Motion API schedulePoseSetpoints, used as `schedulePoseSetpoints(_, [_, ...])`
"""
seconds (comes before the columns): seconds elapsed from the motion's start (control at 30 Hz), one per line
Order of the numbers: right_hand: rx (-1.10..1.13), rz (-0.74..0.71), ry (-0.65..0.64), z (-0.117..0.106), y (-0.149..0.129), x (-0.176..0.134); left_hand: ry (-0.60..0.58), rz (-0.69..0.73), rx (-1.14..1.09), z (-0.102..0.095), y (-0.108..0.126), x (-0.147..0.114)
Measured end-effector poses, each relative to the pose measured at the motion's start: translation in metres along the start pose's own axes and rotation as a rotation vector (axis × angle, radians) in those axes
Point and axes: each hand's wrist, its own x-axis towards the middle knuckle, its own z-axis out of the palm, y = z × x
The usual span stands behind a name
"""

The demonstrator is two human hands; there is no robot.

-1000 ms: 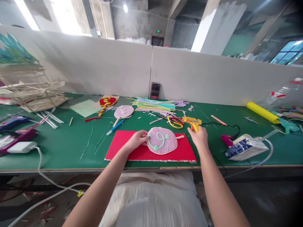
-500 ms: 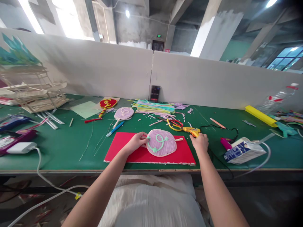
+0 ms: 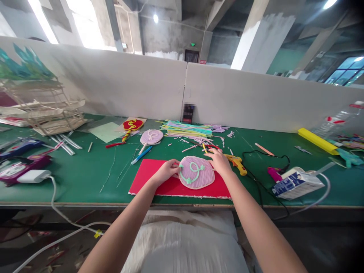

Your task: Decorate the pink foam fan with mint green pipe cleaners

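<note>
While the left hand [image 3: 167, 171] pinches one of two lilac discs [image 3: 196, 175], the right hand [image 3: 219, 160], seemingly spread, overlaps one scissors pair [image 3: 205, 148].

Two hands [image 3: 167, 169]; two lilac discs [image 3: 204, 176]; one red board [image 3: 145, 175]

Looks ridged on the lilac disc [image 3: 199, 178], smooth atop the red board [image 3: 146, 178], clear plastic on the bottle [image 3: 335, 120].
</note>
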Motion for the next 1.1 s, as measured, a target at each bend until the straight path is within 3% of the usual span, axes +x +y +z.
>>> schedulePoseSetpoints(0.07, [0.082, 0.016, -0.047, 0.006, 0.000, 0.011, 0.003, -0.002, -0.005, 0.000, 0.001, -0.001])
schedulePoseSetpoints(0.17, [0.334, 0.161, 0.010, 0.008, -0.005, 0.023, 0.000, 0.000, -0.024, 0.000, 0.000, 0.000])
schedulePoseSetpoints(0.23, [0.615, 0.251, 0.054, 0.003, -0.015, 0.027, 0.000, 0.006, -0.035, 0.000, -0.002, 0.001])
schedulePoseSetpoints(0.33, [1.148, 0.273, 0.004, -0.013, -0.038, 0.026, 0.016, 0.007, -0.057, -0.001, -0.003, 0.003])
schedulePoseSetpoints(0.4, [1.354, 0.234, -0.156, -0.030, -0.052, 0.022, 0.029, 0.003, -0.077, -0.001, -0.004, 0.003])
schedulePoseSetpoints(0.47, [1.368, 0.199, -0.433, -0.047, -0.060, 0.018, 0.037, 0.005, -0.091, -0.001, -0.003, 0.002])
schedulePoseSetpoints(0.57, [1.085, 0.089, -0.903, -0.067, -0.060, 0.015, 0.040, 0.012, -0.089, -0.001, -0.002, 0.001])
schedulePoseSetpoints(0.63, [0.793, 0.048, -1.006, -0.072, -0.055, 0.016, 0.044, 0.016, -0.076, -0.001, -0.002, 0.001])
schedulePoseSetpoints(0.7, [0.463, 0.081, -0.870, -0.069, -0.050, 0.017, 0.052, 0.016, -0.068, -0.001, -0.003, 0.002])
schedulePoseSetpoints(0.83, [-0.135, 0.245, -0.386, -0.054, -0.054, 0.021, 0.052, 0.020, -0.070, -0.002, -0.006, 0.003])
schedulePoseSetpoints(0.93, [-0.216, 0.264, -0.175, -0.041, -0.065, 0.025, 0.037, 0.030, -0.057, -0.002, -0.006, 0.003])
schedulePoseSetpoints(1.03, [-0.213, 0.112, 0.130, -0.029, -0.073, 0.032, 0.061, 0.041, -0.036, 0.000, -0.003, 0.001])
schedulePoseSetpoints(1.1, [-0.188, 0.032, 0.195, -0.023, -0.072, 0.038, 0.080, 0.050, -0.028, 0.001, 0.000, -0.001])
